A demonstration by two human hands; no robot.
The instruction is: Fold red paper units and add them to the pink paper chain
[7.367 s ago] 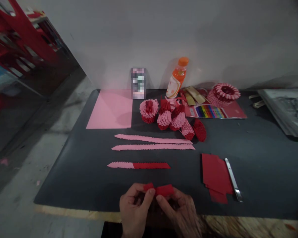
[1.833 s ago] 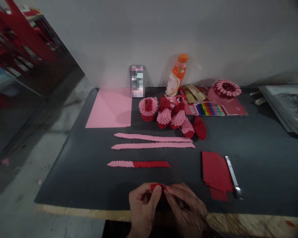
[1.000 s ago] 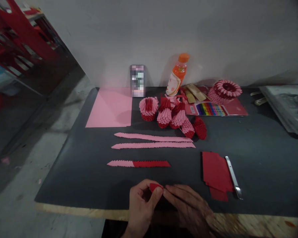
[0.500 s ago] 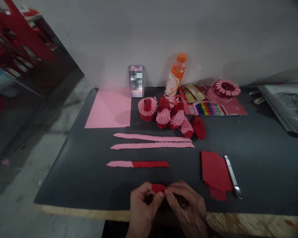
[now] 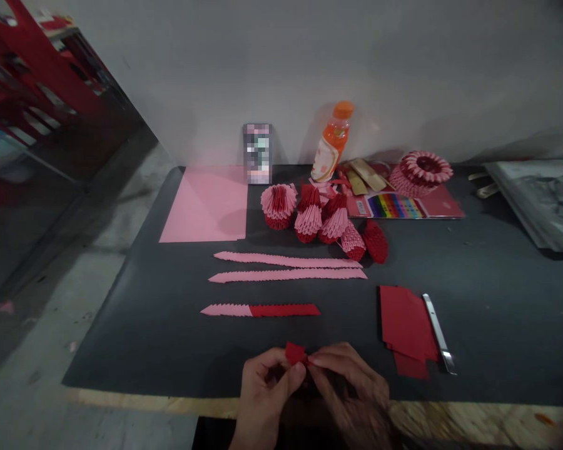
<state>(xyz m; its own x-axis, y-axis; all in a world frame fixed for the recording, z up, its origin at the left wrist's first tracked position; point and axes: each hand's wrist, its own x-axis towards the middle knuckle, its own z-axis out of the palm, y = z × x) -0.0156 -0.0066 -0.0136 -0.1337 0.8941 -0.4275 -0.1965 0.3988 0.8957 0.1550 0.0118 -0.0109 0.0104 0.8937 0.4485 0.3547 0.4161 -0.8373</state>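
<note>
A small piece of red paper (image 5: 294, 353) is pinched near the table's front edge, part of it hidden by fingers. My left hand (image 5: 269, 387) grips its left side between thumb and forefinger. At its right end, the fingertips of my right hand (image 5: 349, 384) close on a narrow folded part. Ahead of both hands lies a row of nested folded paper pieces (image 5: 263, 310), pink on the left and red on the right. Two longer pink rows (image 5: 288, 275) lie beyond it. To the right rests a stack of red paper slips (image 5: 406, 322), with a silver-coloured knife (image 5: 440, 334) beside it.
Pink paper sheets (image 5: 206, 203) lie at the back left by a phone (image 5: 258, 153) leaning on the wall. An orange drink bottle (image 5: 333, 140) stands behind several red and pink paper pieces (image 5: 308, 215). A round paper ring (image 5: 422, 174) sits on a red package (image 5: 445, 203).
The red paper has tilted up at its left side, showing a squarer face. My left hand has shifted slightly left, and the right fingertips have moved a little left.
</note>
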